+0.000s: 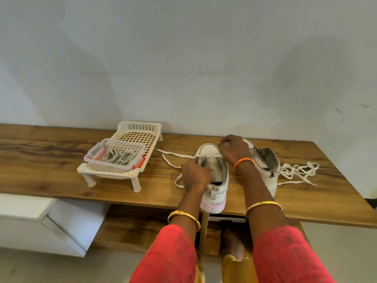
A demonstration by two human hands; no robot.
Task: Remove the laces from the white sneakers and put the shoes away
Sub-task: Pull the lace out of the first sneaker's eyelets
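Left hand grips sneaker side (heel nearest) | right hand pinches lace over toe

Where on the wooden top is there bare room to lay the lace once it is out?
Bare wood lies left of the white rack, and along the front edge between the rack's legs and the near sneaker. It is crowded right of the far sneaker, where a loose lace sprawls, and between rack and near sneaker.
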